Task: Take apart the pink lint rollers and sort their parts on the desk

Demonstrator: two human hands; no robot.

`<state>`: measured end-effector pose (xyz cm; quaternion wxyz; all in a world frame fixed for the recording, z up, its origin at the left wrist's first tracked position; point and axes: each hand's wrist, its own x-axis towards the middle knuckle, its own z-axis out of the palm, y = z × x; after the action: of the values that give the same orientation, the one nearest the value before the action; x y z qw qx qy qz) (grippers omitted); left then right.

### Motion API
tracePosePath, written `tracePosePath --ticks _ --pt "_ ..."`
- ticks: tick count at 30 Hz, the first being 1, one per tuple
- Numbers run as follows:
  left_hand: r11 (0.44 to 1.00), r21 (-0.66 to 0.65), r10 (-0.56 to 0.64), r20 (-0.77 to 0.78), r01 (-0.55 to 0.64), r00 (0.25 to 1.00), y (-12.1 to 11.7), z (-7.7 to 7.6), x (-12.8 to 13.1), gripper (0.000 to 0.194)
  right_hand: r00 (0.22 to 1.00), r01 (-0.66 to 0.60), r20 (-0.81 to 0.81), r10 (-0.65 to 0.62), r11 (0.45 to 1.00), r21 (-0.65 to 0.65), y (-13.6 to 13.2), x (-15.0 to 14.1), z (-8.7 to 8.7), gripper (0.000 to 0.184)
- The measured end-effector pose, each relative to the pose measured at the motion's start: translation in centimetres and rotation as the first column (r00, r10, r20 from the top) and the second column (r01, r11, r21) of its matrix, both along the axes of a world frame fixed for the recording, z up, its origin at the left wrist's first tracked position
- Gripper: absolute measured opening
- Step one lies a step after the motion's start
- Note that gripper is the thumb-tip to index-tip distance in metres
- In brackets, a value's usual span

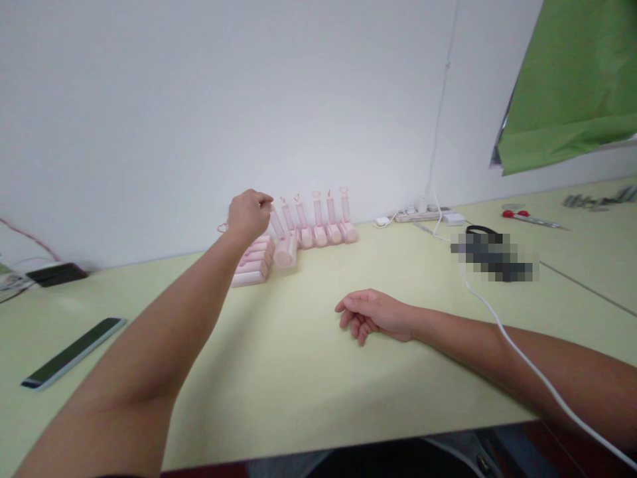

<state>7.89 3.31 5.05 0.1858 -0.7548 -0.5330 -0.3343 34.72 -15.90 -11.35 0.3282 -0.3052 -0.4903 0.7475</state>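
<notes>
My left hand (250, 214) reaches to the back of the table, its fingers pinched at the top of a pink piece (285, 252). That piece has a thick, pale cylinder at the bottom and a slim, see-through tube rising from it, leaning a little. Similar pink pieces (320, 234) stand in a row to its right, some with small loops on top. More pink pieces (251, 273) lie stacked side by side below my left hand, partly hidden by the forearm. My right hand (374, 315) rests on the tabletop with nothing in it, fingers loosely bent and apart.
On the pale green table (279, 392), a dark-faced slab (74, 352) lies at left, near a black device (57, 273). A power strip (423, 214), red-handled scissors (532, 218) and a blurred-out dark object (497, 257) sit at right. A white cable (527, 362) crosses over my right forearm.
</notes>
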Motion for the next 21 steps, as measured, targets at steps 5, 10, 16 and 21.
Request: tracePosePath --ticks 5,10,16,21 --pt "0.977 0.028 -0.201 0.428 0.210 0.881 -8.1 -3.1 2.6 0.029 0.976 0.179 -0.113 -0.188 0.980 -0.088 0.2 -0.2 -0.2 0.027" --pt "0.929 0.001 -0.252 0.736 0.371 0.628 -14.0 -8.3 4.2 0.034 0.953 0.182 -0.225 -0.204 0.976 -0.117 0.8 0.0 -0.4 0.028" --pt "0.973 -0.125 -0.098 0.542 0.195 0.835 -15.5 -11.4 2.7 0.028 0.877 0.431 -0.215 -0.429 0.901 -0.038 1.8 0.4 -0.7 0.021" --pt "0.984 -0.134 -0.122 -0.034 0.117 0.992 -16.6 -11.6 3.4 0.038 0.866 0.481 -0.155 -0.476 0.877 -0.005 1.8 0.6 -0.7 0.022"
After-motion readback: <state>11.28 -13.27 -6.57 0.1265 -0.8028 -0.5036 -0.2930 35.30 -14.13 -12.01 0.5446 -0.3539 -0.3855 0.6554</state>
